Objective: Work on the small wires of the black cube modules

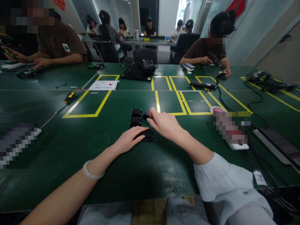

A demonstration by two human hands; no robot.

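Observation:
Several small black box-like blocks sit close together on the green table in front of me. My left hand [128, 139] lies over the near ones, fingers stretched out and thumb apart, touching the nearest black block [148, 135]. Just beyond its fingertips, two more black blocks [136, 117] stand in a column, with small shiny spots at their corners. My right hand [166, 123] has thumb and fingers closed on another small black block [147, 114], tilted beside that column. My fingers hide part of it.
Yellow tape outlines [97, 115] mark the green table [105, 181]. Beyond are a black tray-like item [137, 73], a paper sheet [103, 85] and a yellow-black screwdriver [69, 97]. A phone [276, 143], cables [260, 79] and a black pen-like tool [203, 85] lie right. Co-workers sit opposite.

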